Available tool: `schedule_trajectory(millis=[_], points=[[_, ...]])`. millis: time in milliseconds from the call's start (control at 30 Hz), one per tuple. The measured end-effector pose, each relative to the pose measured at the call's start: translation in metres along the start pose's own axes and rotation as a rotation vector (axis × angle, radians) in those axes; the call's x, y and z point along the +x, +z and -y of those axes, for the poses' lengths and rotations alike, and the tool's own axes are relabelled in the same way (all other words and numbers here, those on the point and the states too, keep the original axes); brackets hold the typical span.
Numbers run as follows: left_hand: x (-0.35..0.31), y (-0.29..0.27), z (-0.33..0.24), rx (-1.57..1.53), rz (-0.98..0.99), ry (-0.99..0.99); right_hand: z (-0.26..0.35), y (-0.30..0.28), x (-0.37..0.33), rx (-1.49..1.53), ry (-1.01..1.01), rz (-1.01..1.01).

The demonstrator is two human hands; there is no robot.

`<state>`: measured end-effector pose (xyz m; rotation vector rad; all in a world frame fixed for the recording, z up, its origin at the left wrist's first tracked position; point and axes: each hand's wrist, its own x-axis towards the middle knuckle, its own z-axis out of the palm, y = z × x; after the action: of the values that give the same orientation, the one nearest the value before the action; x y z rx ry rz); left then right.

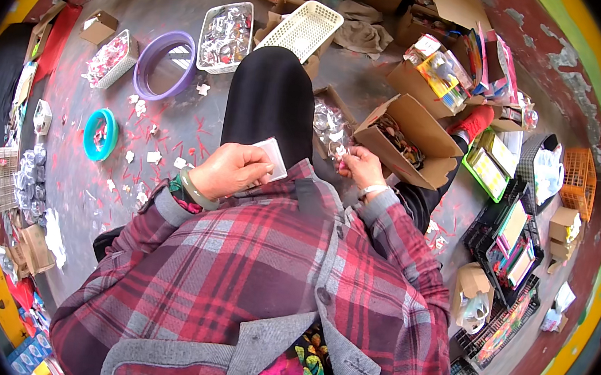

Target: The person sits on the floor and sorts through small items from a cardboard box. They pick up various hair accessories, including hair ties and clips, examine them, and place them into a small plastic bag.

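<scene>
My left hand [225,172] is closed around a small stack of flat white cards or bags [272,157], held over my lap beside the raised knee. I cannot tell which of the two they are. My right hand [364,168] pinches a small pinkish-white piece [342,162], too small to name. It is just in front of a cardboard box with small clear plastic packets [330,126] in it. Close on the right of that hand, a tilted open cardboard box [430,173] holds dark, ring-like items [402,141].
On the floor at left stand a purple basin [139,72], a teal bowl [89,137] and a white basket of pinkish pieces [124,65]. White baskets [304,30] are ahead. Black crates [489,240] and a green tray [475,162] line the right. Paper scraps and red bits litter the floor.
</scene>
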<state>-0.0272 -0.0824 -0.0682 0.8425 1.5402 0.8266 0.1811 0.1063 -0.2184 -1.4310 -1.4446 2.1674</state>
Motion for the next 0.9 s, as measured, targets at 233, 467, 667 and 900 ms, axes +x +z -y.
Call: schedule_trajectory(millis=[233,467,667,900], points=[[0.002,-0.001,0.004,-0.016,0.006,0.026,0.020,0.035,0.054,0.030,-0.040,-0.128],[0.005,-0.001,0.011,-0.144,0.030,0.029,-0.030,0.001,0.055,-0.172,0.150,-0.059],[0.005,-0.002,0.005,-0.255,0.050,0.048,0.019,-0.004,0.003,-0.083,0.084,0.098],[-0.012,-0.025,-0.007,-0.323,-0.252,0.277,0.067,0.002,-0.039,-0.075,-0.054,0.172]])
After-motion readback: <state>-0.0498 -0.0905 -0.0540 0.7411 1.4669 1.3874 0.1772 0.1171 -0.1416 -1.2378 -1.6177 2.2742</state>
